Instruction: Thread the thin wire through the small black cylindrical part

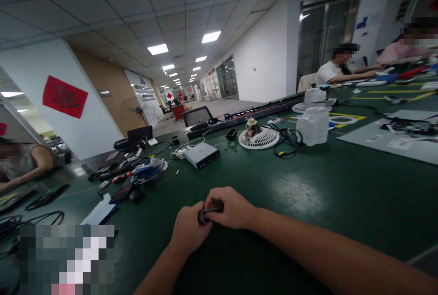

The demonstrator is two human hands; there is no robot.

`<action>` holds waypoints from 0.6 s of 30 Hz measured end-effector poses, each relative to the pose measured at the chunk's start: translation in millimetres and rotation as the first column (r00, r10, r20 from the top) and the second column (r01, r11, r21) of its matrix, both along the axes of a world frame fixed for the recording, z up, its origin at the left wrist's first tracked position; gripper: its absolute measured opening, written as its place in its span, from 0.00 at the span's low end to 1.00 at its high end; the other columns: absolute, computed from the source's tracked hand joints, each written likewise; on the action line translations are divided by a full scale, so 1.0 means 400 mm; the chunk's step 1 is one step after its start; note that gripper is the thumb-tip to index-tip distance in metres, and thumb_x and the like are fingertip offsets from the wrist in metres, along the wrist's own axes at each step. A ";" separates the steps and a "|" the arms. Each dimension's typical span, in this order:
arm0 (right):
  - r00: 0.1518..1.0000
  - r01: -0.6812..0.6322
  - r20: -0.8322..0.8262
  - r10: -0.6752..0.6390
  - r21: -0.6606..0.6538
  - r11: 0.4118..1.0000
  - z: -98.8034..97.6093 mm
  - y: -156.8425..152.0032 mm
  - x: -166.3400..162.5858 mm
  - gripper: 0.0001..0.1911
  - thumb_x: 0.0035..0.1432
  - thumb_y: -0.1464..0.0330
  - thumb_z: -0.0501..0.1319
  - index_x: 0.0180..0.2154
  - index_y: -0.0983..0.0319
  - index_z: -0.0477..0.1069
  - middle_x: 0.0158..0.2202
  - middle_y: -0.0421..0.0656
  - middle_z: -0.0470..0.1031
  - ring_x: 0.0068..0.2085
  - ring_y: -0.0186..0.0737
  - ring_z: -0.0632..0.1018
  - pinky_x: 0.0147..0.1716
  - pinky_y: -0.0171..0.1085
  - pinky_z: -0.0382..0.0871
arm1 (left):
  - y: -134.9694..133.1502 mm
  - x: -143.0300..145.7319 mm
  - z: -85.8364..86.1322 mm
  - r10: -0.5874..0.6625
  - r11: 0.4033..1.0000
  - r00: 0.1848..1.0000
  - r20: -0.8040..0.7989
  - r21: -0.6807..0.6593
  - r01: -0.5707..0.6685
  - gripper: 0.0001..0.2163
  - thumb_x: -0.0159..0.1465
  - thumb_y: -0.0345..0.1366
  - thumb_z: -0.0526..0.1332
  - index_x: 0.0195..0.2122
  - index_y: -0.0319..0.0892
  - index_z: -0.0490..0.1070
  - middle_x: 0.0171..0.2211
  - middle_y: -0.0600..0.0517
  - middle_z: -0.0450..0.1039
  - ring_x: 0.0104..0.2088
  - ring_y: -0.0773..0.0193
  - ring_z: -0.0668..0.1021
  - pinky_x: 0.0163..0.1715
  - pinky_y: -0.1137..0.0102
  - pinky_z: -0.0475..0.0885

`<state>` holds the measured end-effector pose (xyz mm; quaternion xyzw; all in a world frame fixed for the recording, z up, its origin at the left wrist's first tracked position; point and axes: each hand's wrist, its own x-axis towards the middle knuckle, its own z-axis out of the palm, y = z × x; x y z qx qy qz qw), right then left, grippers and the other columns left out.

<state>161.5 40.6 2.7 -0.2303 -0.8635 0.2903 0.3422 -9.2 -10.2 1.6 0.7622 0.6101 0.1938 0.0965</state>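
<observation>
My left hand (pixel 190 229) is closed around a small dark round piece (pixel 202 217) in front of me, above the green tabletop. Pressed up against it, my right hand (pixel 232 208) has its fingers curled in a pinch at the same piece, where a thin strip shows between the fingertips. The fingers cover much of the piece, so its exact kind is unclear. Beyond both hands lies a grey metal box (pixel 201 154) resembling a computer disc drive. Farther right sits a round white fan grille (pixel 259 138) with a small motor on top.
A white plastic housing (pixel 312 126) stands at the right beside a black cable (pixel 285 144). Tools, cables and a blue bundle (pixel 148 170) crowd the left side. A grey board (pixel 397 137) lies far right. Other people sit at the left and at the far right.
</observation>
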 end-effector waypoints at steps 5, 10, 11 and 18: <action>0.986 0.132 0.122 -0.117 -0.114 0.985 0.001 0.013 -0.002 0.13 0.50 0.60 0.67 0.31 0.62 0.73 0.27 0.38 0.74 0.28 0.32 0.72 0.24 0.30 0.60 | 0.011 -0.008 -0.002 -0.015 0.998 0.993 -0.117 0.056 0.022 0.04 0.60 0.36 0.59 0.32 0.45 0.73 0.29 0.53 0.77 0.30 0.63 0.78 0.30 0.72 0.65; 0.930 0.326 0.180 -0.320 -0.001 0.945 0.017 0.020 0.005 0.15 0.60 0.57 0.59 0.41 0.61 0.73 0.29 0.39 0.75 0.28 0.34 0.73 0.26 0.32 0.58 | 0.030 -0.006 0.006 0.244 0.968 0.969 -0.030 0.074 -0.241 0.07 0.64 0.41 0.57 0.35 0.44 0.68 0.27 0.54 0.75 0.27 0.63 0.77 0.25 0.72 0.62; 0.923 0.337 0.186 -0.337 0.033 0.941 0.020 0.023 0.010 0.14 0.61 0.59 0.58 0.43 0.61 0.72 0.30 0.40 0.76 0.29 0.34 0.74 0.27 0.33 0.58 | 0.032 -0.008 0.007 0.265 0.962 0.964 -0.017 0.070 -0.263 0.08 0.64 0.43 0.56 0.36 0.44 0.67 0.28 0.53 0.75 0.28 0.63 0.77 0.25 0.72 0.62; 0.944 0.083 0.273 -0.185 0.346 0.934 0.023 0.051 0.050 0.10 0.62 0.64 0.58 0.39 0.60 0.76 0.37 0.42 0.77 0.37 0.38 0.76 0.35 0.35 0.62 | 0.022 -0.020 0.014 0.194 0.977 0.981 -0.029 0.094 -0.190 0.07 0.62 0.42 0.59 0.36 0.45 0.70 0.32 0.54 0.76 0.32 0.63 0.77 0.29 0.72 0.64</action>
